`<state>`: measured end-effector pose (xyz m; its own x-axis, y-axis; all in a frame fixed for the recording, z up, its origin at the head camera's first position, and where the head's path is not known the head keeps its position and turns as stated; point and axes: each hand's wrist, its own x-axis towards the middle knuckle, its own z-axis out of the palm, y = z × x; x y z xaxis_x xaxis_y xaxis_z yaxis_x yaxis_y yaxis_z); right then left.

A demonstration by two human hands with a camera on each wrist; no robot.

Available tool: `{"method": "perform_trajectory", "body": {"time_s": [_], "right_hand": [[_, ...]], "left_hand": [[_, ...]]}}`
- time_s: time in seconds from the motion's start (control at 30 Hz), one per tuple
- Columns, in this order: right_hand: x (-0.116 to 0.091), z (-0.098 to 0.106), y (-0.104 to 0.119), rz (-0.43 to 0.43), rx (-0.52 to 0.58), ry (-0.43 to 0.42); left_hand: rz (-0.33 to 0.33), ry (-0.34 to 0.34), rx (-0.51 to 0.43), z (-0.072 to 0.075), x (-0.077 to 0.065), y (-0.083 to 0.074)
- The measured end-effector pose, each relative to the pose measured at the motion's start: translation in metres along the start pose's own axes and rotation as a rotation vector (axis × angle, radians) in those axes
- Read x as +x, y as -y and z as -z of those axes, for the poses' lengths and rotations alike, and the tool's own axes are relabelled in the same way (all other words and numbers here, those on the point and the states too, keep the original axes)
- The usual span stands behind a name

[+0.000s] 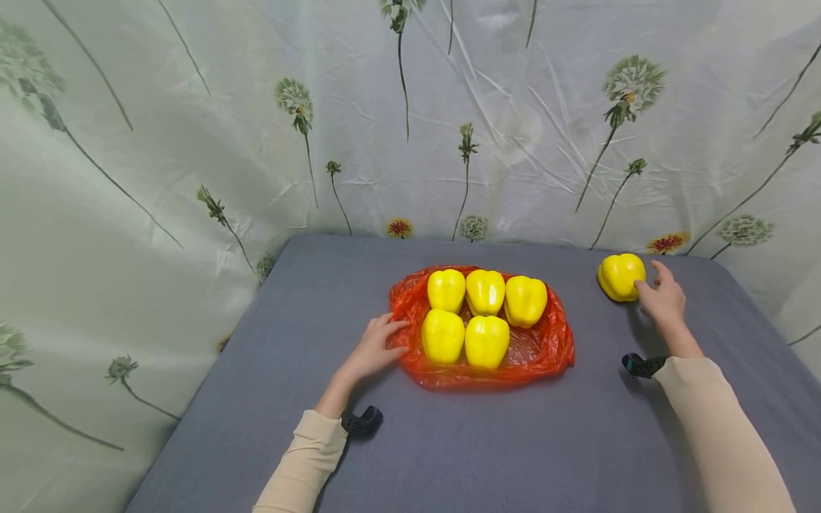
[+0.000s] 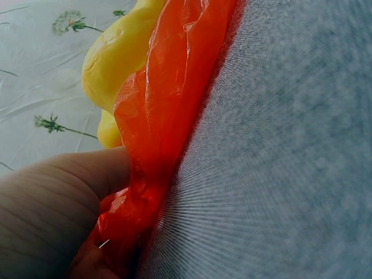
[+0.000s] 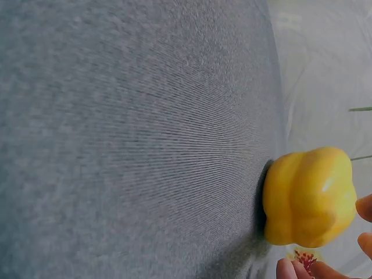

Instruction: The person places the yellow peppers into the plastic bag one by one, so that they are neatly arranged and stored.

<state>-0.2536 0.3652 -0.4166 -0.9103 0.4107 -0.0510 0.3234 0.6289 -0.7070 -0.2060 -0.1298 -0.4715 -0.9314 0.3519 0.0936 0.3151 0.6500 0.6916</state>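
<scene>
A red plastic bag (image 1: 559, 342) lies spread on the grey-covered table, with several yellow bell peppers (image 1: 485, 342) inside it in two rows. At the bag's left edge is my left hand (image 1: 375, 347), thumb and fingers apart against the film. In the left wrist view the thumb (image 2: 102, 168) overlaps the red film, and the other fingers are mostly hidden. Farther right, a single bell pepper (image 1: 621, 276) sits on the table near its back edge. My right hand (image 1: 663, 298) reaches beside it, fingers spread, thumb tip right at its side. Fingertips (image 3: 365, 207) show close to this pepper (image 3: 308, 197) in the right wrist view.
The table (image 1: 269, 399) has a grey cloth cover. A pale curtain (image 1: 359, 85) printed with dandelions hangs along its back and sides. Dark bands (image 1: 362, 420) are worn on both wrists.
</scene>
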Motion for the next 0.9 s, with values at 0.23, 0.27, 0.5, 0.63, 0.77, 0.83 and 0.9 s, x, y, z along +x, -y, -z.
{"method": "perform_trajectory", "body": {"time_s": [0.23,0.27,0.5,0.63,0.77,0.83,0.9], "right_hand": [[0.007,-0.003,0.002,-0.008,-0.013,0.024],[0.007,-0.003,0.002,-0.011,-0.012,0.027],[0.008,-0.006,-0.001,0.082,-0.059,0.047],[0.008,-0.011,-0.002,0.153,-0.077,0.004],[0.007,-0.016,0.001,0.222,-0.075,-0.042],[0.006,-0.018,0.002,0.229,-0.065,-0.047],[0.005,-0.019,0.004,0.218,-0.047,-0.048]], "left_hand": [[0.002,0.009,0.003,0.0,0.0,-0.001],[-0.001,0.006,0.001,0.001,0.0,-0.002],[0.003,0.016,0.011,0.001,0.001,-0.003],[-0.012,0.007,0.011,0.0,0.001,-0.001],[-0.043,-0.017,-0.001,0.0,0.0,0.001],[-0.074,-0.031,0.01,0.001,-0.001,0.002],[-0.091,-0.04,0.009,0.001,-0.002,0.002]]}}
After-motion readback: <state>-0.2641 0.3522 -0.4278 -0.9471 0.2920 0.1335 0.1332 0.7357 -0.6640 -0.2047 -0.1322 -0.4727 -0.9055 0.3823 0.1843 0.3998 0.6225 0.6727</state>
